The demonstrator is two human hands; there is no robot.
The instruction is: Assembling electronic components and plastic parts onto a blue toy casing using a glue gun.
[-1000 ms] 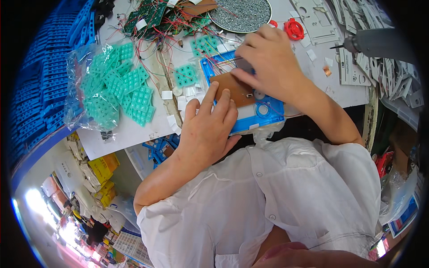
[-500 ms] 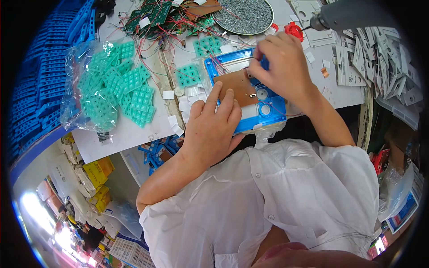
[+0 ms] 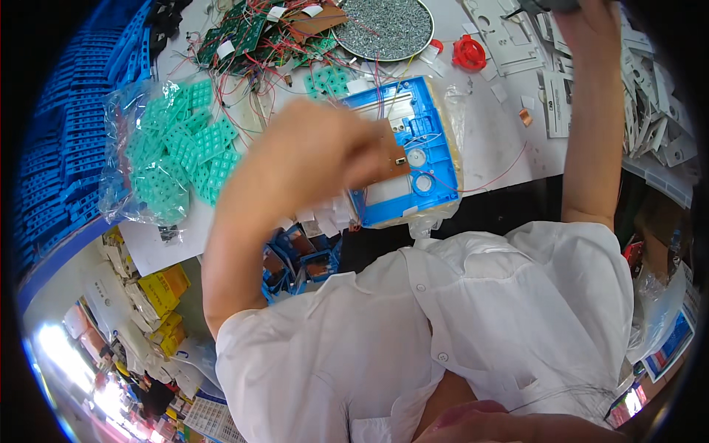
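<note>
Blue plastic makes the open case (image 3: 441,167), which lies a little turned on the white desk (image 3: 509,159), before the person's white shirt (image 3: 509,295). On the left part of this case is a brown board (image 3: 390,164), partly covered by the left hand (image 3: 325,144). This hand is blurred, with its fingers bent inward at the board, so I cannot tell if its grip pinches something. The right hand (image 3: 588,26) is up at the top edge, touching a dark grey power tool (image 3: 546,5) whose thin tip points to the left. The picture edge cuts this hand, and I cannot say how closely its grip is pressed around the tool.

To the right of the board, a white round part (image 3: 416,157) sits inside the case. Beyond the case, small silver metal pieces (image 3: 384,29) fill a round tray, with a red plastic part (image 3: 469,53) near it. At the left, green circuit boards (image 3: 240,33) lie among thin wires, and teal rubber keypads (image 3: 196,148) are heaped, partly in a clear bag (image 3: 114,184).
</note>
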